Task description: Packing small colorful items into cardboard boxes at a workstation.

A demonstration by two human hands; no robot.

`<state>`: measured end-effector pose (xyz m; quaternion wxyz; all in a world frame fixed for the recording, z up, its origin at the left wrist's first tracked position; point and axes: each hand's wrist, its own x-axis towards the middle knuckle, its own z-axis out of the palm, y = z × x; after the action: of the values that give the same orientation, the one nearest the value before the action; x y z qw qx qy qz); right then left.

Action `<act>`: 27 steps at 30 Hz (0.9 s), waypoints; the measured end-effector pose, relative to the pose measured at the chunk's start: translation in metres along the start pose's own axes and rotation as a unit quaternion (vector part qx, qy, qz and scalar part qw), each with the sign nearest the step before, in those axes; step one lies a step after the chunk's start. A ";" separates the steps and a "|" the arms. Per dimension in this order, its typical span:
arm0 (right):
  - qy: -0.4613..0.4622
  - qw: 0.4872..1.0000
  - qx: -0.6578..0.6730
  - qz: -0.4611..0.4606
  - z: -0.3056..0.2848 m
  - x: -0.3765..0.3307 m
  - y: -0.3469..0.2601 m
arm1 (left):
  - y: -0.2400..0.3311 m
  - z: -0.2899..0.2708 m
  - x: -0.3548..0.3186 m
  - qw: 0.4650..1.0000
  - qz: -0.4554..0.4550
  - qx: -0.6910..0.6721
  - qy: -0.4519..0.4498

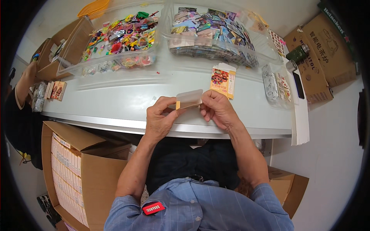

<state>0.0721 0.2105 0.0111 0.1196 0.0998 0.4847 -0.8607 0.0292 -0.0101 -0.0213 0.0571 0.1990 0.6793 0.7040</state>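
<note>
Over the table's near edge, a small cardboard box (189, 101) with its pale inside showing is held between my two hands. My left hand (161, 115) pinches its left end, where an orange flap shows. At its right end, the fingers of my right hand (219, 109) are closed on the edge, thumb and forefinger together. Just beyond my right hand lies an orange printed box (222, 81) with cartoon figures and a raised white flap at its top.
Clear bins of colourful trinkets (129, 38) and shiny cards (212, 32) stand at the back. To the right are a tray of small packets (275, 86), a phone (298, 85) and cartons (327, 48). A carton of packed boxes (67, 169) sits lower left; another person's arm (26, 82) is far left.
</note>
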 end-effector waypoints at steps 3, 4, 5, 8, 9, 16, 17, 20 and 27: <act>0.136 0.954 -0.245 -0.108 0.018 -0.012 -0.009 | -0.004 0.003 0.001 1.000 -0.006 0.000 0.013; 0.176 0.871 -0.369 -0.273 0.027 -0.023 -0.008 | -0.002 0.004 -0.001 1.000 -0.008 0.006 0.020; 0.208 0.744 -0.472 -0.426 0.036 -0.031 -0.010 | 0.001 0.005 -0.002 0.999 0.011 0.035 0.026; 0.165 0.683 -0.567 -0.431 0.080 -0.033 -0.013 | 0.007 0.003 -0.006 0.993 0.045 0.098 0.042; 0.170 0.676 -0.568 -0.439 0.090 -0.030 -0.009 | -0.004 -0.002 -0.006 0.985 0.114 0.115 0.050; 0.143 0.572 -0.612 -0.527 0.084 0.000 0.019 | -0.005 0.003 -0.007 0.989 0.104 0.083 0.060; 0.123 0.565 -0.603 -0.549 0.084 0.002 0.017 | -0.007 0.001 -0.007 0.991 0.090 0.077 0.060; 0.079 0.544 -0.614 -0.567 0.077 0.001 0.014 | -0.006 0.002 -0.005 0.988 0.113 0.091 0.059; 0.022 0.519 -0.657 -0.547 0.061 -0.008 0.025 | -0.017 -0.002 -0.005 0.998 0.035 -0.015 0.056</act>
<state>0.0834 0.1465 0.0242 -0.3536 -0.2730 0.8739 -0.1918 0.0302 -0.0124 -0.0389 -0.0023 0.1822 0.6633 0.7258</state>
